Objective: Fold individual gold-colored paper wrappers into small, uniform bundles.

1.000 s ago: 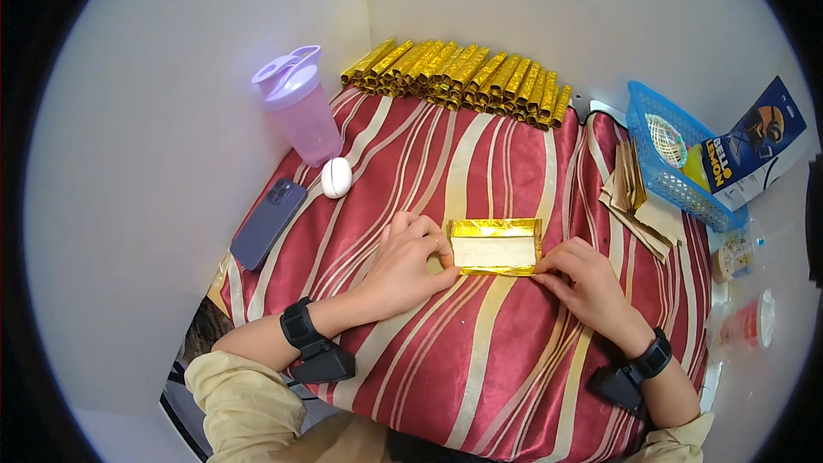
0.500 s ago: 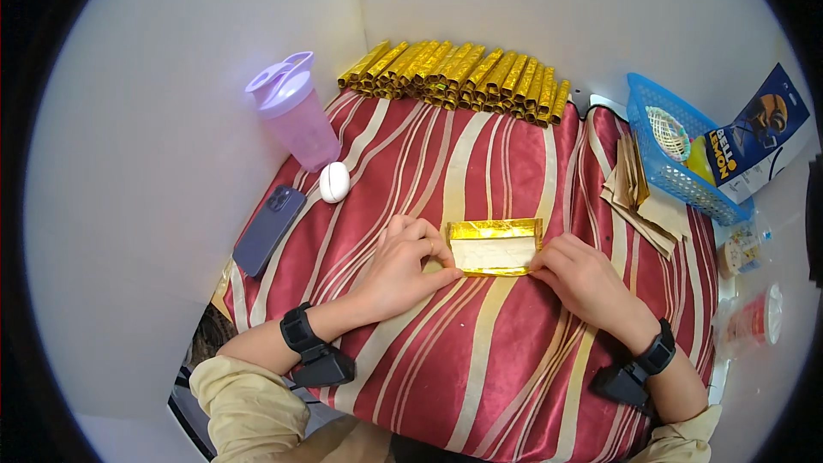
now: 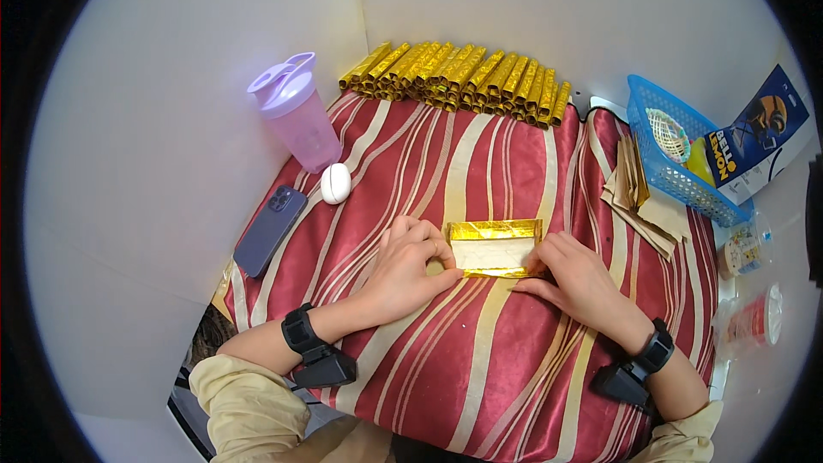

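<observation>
A gold foil paper [image 3: 493, 253] with a pale inner side lies on the striped cloth in front of me, its gold long edges folded inward. My left hand [image 3: 410, 264] grips its lower left corner between thumb and fingers. At the opposite end, my right hand [image 3: 579, 283] has its fingertips on the right part of the paper. The right thumb is stretched out apart from the fingers, just below the front edge. Black straps with small boxes are on both wrists.
Many gold foil tubes [image 3: 454, 77] are stacked at the back wall. To the left are a purple shaker bottle [image 3: 300, 120], a white oval case [image 3: 335, 183] and a phone [image 3: 270, 231]. Brown paper sheets [image 3: 639, 197], a blue basket [image 3: 686, 189] and a clear plastic cup [image 3: 754, 321] are at right.
My right thumb has moved left and away from the fingers, along the paper's front edge. The right fingers have shifted slightly onto the paper. My left hand is almost unmoved.
</observation>
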`<state>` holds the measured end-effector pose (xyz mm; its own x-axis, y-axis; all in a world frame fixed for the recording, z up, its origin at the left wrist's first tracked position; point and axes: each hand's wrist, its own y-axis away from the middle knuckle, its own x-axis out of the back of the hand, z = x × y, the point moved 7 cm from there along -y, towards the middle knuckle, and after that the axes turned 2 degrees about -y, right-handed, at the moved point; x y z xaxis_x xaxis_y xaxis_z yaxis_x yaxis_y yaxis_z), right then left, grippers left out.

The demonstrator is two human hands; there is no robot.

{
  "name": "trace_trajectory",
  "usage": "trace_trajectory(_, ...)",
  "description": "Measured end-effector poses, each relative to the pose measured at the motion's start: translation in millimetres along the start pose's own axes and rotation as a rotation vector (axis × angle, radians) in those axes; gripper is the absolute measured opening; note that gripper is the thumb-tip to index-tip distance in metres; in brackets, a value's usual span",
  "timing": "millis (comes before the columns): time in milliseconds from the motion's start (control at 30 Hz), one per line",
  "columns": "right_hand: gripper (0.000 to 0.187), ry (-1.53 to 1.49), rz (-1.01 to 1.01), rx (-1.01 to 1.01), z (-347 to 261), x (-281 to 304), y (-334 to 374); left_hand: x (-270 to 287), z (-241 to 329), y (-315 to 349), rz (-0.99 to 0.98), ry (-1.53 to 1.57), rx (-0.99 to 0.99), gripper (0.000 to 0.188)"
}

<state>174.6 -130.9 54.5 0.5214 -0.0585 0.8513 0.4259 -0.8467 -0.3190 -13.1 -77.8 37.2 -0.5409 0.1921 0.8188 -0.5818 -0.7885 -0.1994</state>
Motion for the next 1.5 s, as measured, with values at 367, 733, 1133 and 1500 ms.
trace_trajectory(367, 0.023, -0.050, 0.041, -0.106, 8, -3, -5, -1, -2, 0, -0.010, 0.000, 0.019, 0.017)
trace_trajectory(733, 0.023, -0.143, 0.006, -0.196, 16, -2, -7, -6, 35, 7, 0.090, -0.281, -0.560, 0.030)
trace_trajectory(1133, 0.019, -0.206, 0.117, -0.123, 19, 4, 5, -19, 43, 8, -0.061, -0.480, -0.674, 0.044)
trace_trajectory(1500, 0.015, -0.291, 0.031, -0.264, 22, 7, 3, -24, 43, 4, -0.115, -0.436, -0.640, 0.044)
